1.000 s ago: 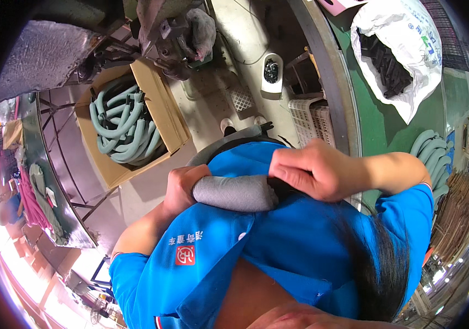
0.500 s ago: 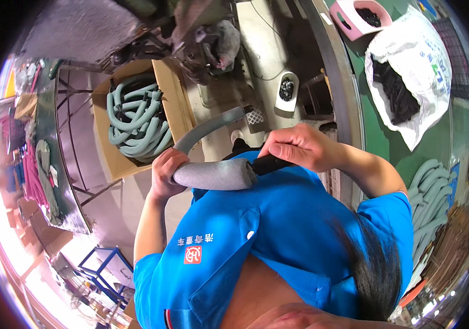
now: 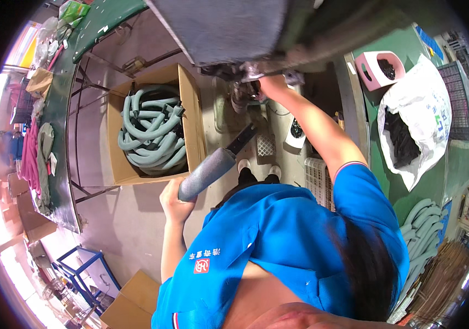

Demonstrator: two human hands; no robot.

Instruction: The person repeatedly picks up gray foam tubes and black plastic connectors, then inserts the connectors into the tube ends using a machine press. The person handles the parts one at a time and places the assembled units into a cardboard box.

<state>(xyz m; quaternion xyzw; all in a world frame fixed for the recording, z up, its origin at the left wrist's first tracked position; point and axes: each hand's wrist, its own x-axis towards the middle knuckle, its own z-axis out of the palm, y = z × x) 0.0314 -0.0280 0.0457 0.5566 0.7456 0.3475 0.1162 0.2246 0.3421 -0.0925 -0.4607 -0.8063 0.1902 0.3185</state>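
My left hand (image 3: 175,198) grips the lower end of a grey foam-covered tube (image 3: 208,171). The tube points up and to the right, and a black end (image 3: 244,139) sticks out of its top. My right hand (image 3: 261,83) is stretched forward to a dark metal part (image 3: 245,71) under the edge of a machine table. Its fingers are partly hidden there, so I cannot tell whether they hold anything. A cardboard box (image 3: 195,118) with several coiled grey-green hoses (image 3: 151,130) stands on the floor just left of the tube.
A white bag (image 3: 429,109) of black pieces and a pink container (image 3: 374,68) lie on the green table at right. More grey-green tubes (image 3: 422,220) are stacked at lower right. A white crate (image 3: 315,175) and a foot pedal (image 3: 266,145) sit by my feet. Cloth lies on a table (image 3: 59,164) at left.
My right hand has let go of the tube's black end and reached forward to the machine. My left hand alone holds the tube, which has swung from level to slanted.
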